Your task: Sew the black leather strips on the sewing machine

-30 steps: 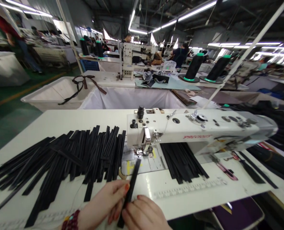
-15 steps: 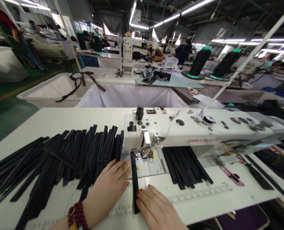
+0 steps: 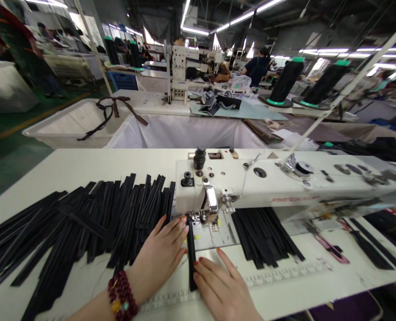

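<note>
A narrow black strip (image 3: 191, 249) lies lengthwise on the white table, its far end at the presser foot (image 3: 196, 217) of a white sewing machine (image 3: 251, 191). My left hand (image 3: 162, 249) rests flat to the left of the strip, fingers stretched toward the foot, fingertips close along its edge. From the right, my right hand (image 3: 223, 285) lies flat with its fingertips touching the strip near its close end; its thumb side points away from the body. Both hands are open. A large pile of black strips (image 3: 117, 218) spreads out left of my left hand.
Under the machine arm lies another bunch of black strips (image 3: 266, 240). Pink-handled snips (image 3: 333, 249) sit farther right. A printed ruler scale (image 3: 285, 273) crosses the tabletop. Behind the table are a white-lined bin (image 3: 191, 131) and thread cones (image 3: 286, 82). Other people work in the background.
The strip has slid a little farther toward the presser foot. My right hand has moved forward with it, and my left hand has shifted slightly. The view has turned a little left.
</note>
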Demonstrator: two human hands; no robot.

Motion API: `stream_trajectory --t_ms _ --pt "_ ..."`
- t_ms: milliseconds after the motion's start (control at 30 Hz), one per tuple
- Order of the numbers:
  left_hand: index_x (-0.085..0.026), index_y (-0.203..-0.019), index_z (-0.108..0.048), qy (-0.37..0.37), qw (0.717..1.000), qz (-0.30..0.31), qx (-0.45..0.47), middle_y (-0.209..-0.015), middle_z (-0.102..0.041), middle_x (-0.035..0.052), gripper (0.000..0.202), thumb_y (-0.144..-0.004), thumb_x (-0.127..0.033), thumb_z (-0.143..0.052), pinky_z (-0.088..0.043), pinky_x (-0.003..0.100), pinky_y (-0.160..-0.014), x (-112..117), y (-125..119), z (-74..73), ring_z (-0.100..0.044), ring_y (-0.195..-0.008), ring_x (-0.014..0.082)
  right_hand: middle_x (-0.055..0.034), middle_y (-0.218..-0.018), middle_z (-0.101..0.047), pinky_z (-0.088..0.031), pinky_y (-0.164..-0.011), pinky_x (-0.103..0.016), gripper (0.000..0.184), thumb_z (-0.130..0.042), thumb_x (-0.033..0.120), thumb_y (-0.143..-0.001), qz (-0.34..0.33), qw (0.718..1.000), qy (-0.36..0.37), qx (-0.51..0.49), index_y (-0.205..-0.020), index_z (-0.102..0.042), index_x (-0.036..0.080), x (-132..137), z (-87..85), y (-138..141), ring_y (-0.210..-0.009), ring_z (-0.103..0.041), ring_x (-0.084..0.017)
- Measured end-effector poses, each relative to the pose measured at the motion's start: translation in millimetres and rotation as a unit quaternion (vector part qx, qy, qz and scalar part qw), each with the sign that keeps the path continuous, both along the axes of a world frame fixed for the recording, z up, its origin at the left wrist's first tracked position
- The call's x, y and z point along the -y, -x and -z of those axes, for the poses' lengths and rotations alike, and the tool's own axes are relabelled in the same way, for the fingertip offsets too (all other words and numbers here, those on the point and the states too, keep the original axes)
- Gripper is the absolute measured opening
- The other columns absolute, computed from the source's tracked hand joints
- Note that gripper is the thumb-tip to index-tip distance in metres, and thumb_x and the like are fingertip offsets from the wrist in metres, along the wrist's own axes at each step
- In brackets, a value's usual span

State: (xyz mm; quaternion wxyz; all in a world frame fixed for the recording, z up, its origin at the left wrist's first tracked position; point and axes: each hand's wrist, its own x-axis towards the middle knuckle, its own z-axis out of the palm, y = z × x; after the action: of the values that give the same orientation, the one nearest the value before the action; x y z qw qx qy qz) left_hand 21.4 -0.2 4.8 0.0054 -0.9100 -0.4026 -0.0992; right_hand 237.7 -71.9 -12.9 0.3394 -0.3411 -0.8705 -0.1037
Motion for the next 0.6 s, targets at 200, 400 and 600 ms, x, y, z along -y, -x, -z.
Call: stream_trajectory --t_ms 200,400,600 --pt "-0.019 -0.126 -0.067 -0.008 1.0 -0.009 -0.004 -0.134 -0.067 0.0092 0.035 -0.103 -0.03 -0.044 -0.029 0.046 -0.119 0 -3 2.4 -0.056 -0.128 0.0236 -0.0049 -0.101 -0.076 -0.027 -0.122 -0.047 0.031 -0.041 0.012 -0.105 0.017 1.0 0.005 -0.019 -0.096 -0.07 0.017 0 3.3 3 -0.106 -0.07 -0.016" --pt "-0.017 -0.128 -0.066 -0.01 1.0 -0.015 0.005 -0.134 -0.067 0.0096 0.036 -0.103 -0.03 -0.043 -0.029 0.046 -0.118 -2 -5 0.2 -0.056 -0.128 0.0233 -0.0048 -0.1 -0.076 -0.021 -0.124 -0.046 0.036 -0.036 0.014 -0.107 0.027 0.999 0.014 -0.043 -0.094 -0.07 0.015 -1 -5.8 8 -0.104 -0.069 -0.016" --pt "-0.019 -0.127 -0.067 -0.026 0.999 0.015 0.013 -0.141 -0.063 0.0074 0.036 -0.104 -0.034 -0.043 -0.023 0.044 -0.122 12 0 1.8 -0.053 -0.133 0.0217 -0.0039 -0.098 -0.076 -0.019 -0.125 -0.046 0.029 -0.044 0.011 -0.102 0.05 0.998 -0.005 -0.042 -0.09 -0.07 0.016 13 -4.2 12 -0.101 -0.07 -0.016"
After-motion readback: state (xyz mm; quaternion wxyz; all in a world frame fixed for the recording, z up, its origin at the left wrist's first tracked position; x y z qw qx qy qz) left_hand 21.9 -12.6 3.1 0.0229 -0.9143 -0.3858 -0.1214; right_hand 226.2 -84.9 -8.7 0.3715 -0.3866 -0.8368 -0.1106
